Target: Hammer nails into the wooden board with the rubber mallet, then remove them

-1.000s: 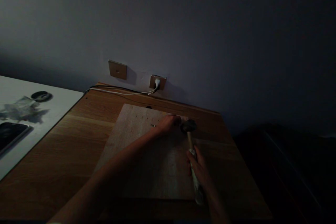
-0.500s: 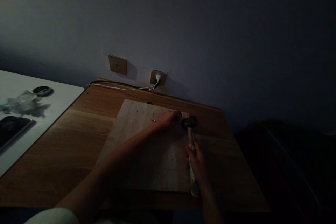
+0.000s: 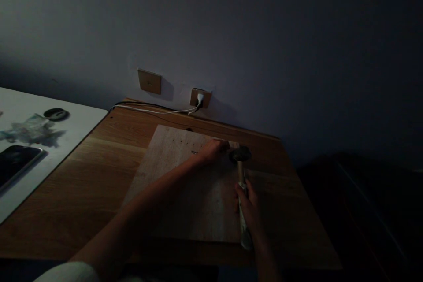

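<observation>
Head view: right hand (image 3: 249,211) clasps hammer (image 3: 240,172); left hand (image 3: 213,150) outstretched on board (image 3: 185,194), grip unclear.

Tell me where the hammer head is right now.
In the head view, the hammer head is right of centre at the far right corner of the wooden board, just right of the left hand; the right hand grips its handle nearer the camera.

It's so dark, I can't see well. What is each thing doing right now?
hammer: gripped by the right hand, head down beside the left hand.
left hand: curled on the wooden board; what it pinches is hidden.
wooden board: lying flat on the table.
plug: in the wall socket.
phone: lying flat, screen dark.
</observation>
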`<move>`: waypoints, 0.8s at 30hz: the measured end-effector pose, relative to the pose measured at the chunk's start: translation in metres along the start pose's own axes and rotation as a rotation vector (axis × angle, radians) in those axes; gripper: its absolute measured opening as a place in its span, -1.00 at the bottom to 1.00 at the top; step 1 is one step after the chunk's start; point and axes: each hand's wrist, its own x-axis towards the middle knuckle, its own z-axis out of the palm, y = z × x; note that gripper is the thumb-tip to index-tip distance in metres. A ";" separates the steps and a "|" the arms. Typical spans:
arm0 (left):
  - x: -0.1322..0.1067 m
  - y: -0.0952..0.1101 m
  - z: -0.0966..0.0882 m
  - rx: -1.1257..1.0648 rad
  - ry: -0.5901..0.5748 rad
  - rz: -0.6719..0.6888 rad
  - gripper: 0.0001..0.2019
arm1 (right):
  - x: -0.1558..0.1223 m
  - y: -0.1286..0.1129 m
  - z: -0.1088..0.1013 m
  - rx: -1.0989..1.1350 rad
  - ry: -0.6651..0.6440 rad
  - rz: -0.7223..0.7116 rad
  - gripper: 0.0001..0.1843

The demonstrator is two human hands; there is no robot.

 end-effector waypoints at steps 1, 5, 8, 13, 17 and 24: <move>-0.001 0.001 0.000 0.001 0.005 -0.009 -0.70 | 0.000 0.000 0.000 -0.002 -0.001 -0.004 -0.17; -0.002 0.004 -0.002 -0.004 0.002 -0.029 -0.70 | 0.000 -0.001 0.000 -0.018 0.010 0.001 -0.18; -0.003 0.005 -0.004 -0.010 -0.005 -0.035 -0.71 | 0.000 -0.002 0.000 -0.030 0.007 0.000 -0.18; -0.003 0.003 -0.004 -0.024 -0.015 -0.030 -0.69 | 0.000 -0.004 0.000 -0.039 -0.009 0.007 -0.26; -0.002 -0.001 -0.001 -0.039 -0.017 -0.020 -0.67 | -0.004 -0.012 -0.001 -0.039 -0.004 0.016 -0.28; -0.001 -0.004 0.002 -0.056 0.009 -0.014 -0.66 | -0.009 -0.030 -0.002 -0.038 -0.011 -0.123 -0.45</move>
